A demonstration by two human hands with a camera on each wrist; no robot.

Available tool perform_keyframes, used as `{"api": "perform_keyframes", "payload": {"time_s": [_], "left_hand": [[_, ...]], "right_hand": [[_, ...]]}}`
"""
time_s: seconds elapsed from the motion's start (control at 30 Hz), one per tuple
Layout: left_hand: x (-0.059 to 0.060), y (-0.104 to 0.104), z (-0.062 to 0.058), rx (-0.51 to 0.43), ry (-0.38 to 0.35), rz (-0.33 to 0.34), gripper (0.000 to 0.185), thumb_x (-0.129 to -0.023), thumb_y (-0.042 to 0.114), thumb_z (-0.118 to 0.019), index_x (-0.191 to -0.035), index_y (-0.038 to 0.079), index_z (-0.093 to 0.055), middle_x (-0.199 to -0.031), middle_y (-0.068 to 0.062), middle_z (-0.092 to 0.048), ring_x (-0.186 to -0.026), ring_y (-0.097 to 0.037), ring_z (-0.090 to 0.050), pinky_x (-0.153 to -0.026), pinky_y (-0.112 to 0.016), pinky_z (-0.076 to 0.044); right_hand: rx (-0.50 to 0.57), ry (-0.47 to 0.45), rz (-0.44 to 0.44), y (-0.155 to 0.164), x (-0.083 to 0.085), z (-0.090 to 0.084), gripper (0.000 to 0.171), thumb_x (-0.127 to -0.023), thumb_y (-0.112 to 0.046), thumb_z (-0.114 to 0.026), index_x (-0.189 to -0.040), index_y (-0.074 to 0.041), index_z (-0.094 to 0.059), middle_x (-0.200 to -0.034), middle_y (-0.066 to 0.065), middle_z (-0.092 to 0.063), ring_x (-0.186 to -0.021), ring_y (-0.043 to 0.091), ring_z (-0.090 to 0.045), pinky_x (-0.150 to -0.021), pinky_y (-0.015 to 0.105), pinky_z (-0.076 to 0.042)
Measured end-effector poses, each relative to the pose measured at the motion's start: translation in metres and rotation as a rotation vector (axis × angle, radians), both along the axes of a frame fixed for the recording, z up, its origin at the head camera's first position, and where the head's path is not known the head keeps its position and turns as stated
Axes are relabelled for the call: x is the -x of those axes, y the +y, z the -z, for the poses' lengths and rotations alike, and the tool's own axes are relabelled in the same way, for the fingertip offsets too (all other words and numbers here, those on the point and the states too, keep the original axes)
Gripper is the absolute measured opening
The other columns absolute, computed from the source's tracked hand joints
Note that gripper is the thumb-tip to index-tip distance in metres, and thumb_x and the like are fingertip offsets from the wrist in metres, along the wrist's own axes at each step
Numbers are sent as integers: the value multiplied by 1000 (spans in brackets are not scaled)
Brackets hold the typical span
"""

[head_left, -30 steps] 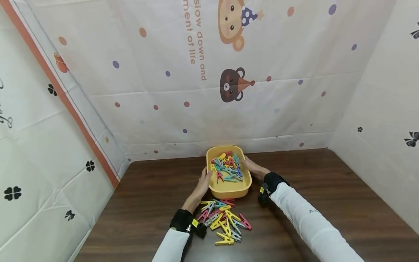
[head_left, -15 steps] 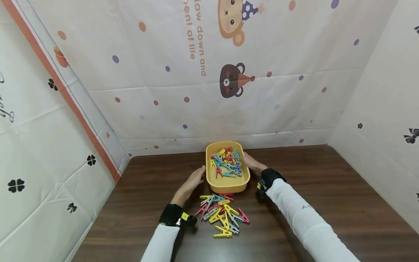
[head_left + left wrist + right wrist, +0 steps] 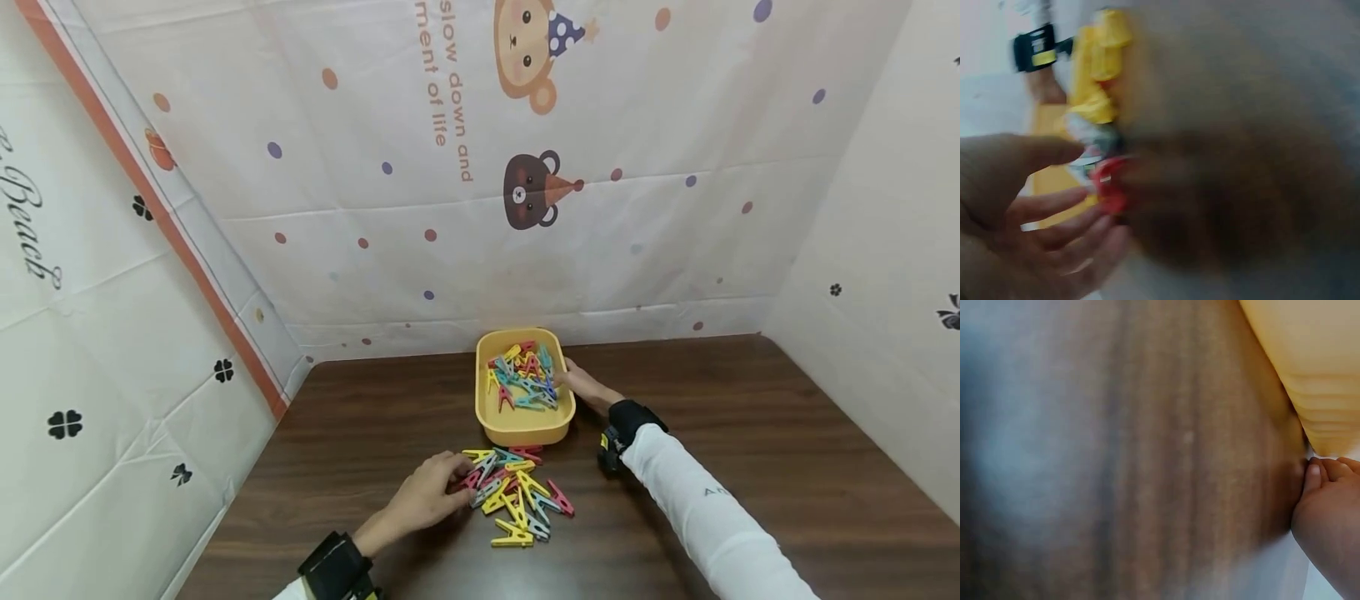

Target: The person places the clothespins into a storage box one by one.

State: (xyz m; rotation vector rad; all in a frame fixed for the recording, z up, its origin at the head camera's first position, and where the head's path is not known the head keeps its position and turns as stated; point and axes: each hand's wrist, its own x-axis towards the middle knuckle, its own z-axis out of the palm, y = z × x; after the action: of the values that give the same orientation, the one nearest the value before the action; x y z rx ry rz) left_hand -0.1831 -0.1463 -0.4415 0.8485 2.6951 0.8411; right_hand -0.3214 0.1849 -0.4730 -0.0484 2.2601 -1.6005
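Observation:
A heap of plastic clothespins [image 3: 517, 492] in yellow, red, teal and grey lies on the table in front of a yellow tub [image 3: 525, 429]. My left hand [image 3: 431, 492] is at the heap's left edge, thumb and fingers spread apart around the nearest pegs. In the blurred left wrist view a red clothespin [image 3: 1110, 184] sits by the fingertips; a firm hold on it does not show. My right hand [image 3: 585, 385] grips the tub's right rim, thumb over the edge. Fingers outside the wall show in the right wrist view beside the tub [image 3: 1316, 381]. More clothespins [image 3: 525, 379] lie in the tub.
The dark wooden table [image 3: 360, 425] ends at a patterned cloth wall [image 3: 337, 275] close behind the tub. Other cloth walls stand at the left [image 3: 135, 333] and right [image 3: 862, 358].
My left hand has let go of the tub's left side and come down toward me to the heap of clothespins. The right hand has stayed at the tub's right rim.

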Motion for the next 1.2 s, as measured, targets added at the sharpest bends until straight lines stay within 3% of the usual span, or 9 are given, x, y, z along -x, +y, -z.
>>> {"api": "perform_keyframes", "payload": {"time_s": [0.13, 0.33, 0.6, 0.73, 0.83, 0.9, 1.07, 1.13, 1.2], "left_hand": [[-1, 10, 12, -52, 67, -92, 10, -92, 12, -74, -101, 10, -71, -91, -1, -69, -76, -4, -61, -63, -22, -49], [0, 14, 19, -57, 52, -106, 7, -89, 9, -77, -91, 11, -70, -81, 4, -68, -67, 1, -57, -58, -20, -47], [-6, 12, 10, 94, 121, -102, 17, -82, 17, -85, -82, 16, -68, -76, 7, -65, -61, 0, -49, -53, -22, -41], [0, 6, -5, 138, 176, -83, 15, -79, 14, -85, -83, 16, -70, -75, 7, -68, -60, 0, -53, -50, -21, -43], [18, 2, -27, 115, 212, -103, 15, -79, 10, -82, -86, 15, -69, -76, 4, -69, -57, -2, -54, -48, -20, -44], [37, 4, -49, 90, 224, -133, 16, -81, 9, -80, -87, 15, -67, -77, 3, -67, -55, -5, -53, -48, -20, -44], [101, 28, -102, 25, 271, -221, 10, -88, 10, -75, -93, 9, -65, -83, -6, -69, -65, -17, -62, -57, -29, -50], [126, 43, -115, -21, 255, -242, 11, -92, 12, -71, -99, 6, -66, -90, -11, -72, -74, -22, -67, -63, -31, -52], [146, 61, -120, -60, 205, -254, 15, -95, 13, -68, -105, 3, -66, -98, -15, -73, -82, -25, -69, -68, -31, -54]], "right_hand": [[-17, 18, 20, 0, -2, 2, 82, -98, -19, -45, -163, 0, 1, -161, 31, -24, -143, 43, -33, -122, 56, -22], [-29, 11, 61, 2, -7, 9, 80, -98, -20, -47, -163, 1, -4, -158, 31, -30, -138, 41, -40, -120, 55, -27], [-36, 15, 79, 7, -9, 6, 80, -98, -22, -47, -163, -1, -6, -159, 30, -31, -141, 41, -38, -122, 55, -24], [-25, 30, 100, 5, -8, 3, 79, -98, -22, -48, -163, 0, -9, -155, 30, -36, -136, 39, -43, -120, 53, -28], [-11, 45, 114, 1, -8, 2, 79, -98, -21, -47, -163, 1, -9, -154, 31, -37, -135, 40, -44, -118, 53, -30], [-5, 51, 123, -2, -8, 1, 78, -98, -20, -47, -163, 1, -9, -155, 31, -36, -134, 40, -45, -117, 53, -32], [-11, 52, 120, -8, -10, 0, 77, -99, -21, -45, -163, 1, -9, -155, 31, -36, -133, 39, -47, -112, 49, -36], [-16, 52, 124, -9, -11, 0, 76, -99, -22, -45, -163, 0, -10, -154, 30, -37, -131, 38, -48, -110, 47, -38], [-21, 60, 123, -9, -12, 1, 75, -100, -21, -44, -163, 1, -10, -152, 31, -40, -128, 38, -51, -105, 45, -41]]}}
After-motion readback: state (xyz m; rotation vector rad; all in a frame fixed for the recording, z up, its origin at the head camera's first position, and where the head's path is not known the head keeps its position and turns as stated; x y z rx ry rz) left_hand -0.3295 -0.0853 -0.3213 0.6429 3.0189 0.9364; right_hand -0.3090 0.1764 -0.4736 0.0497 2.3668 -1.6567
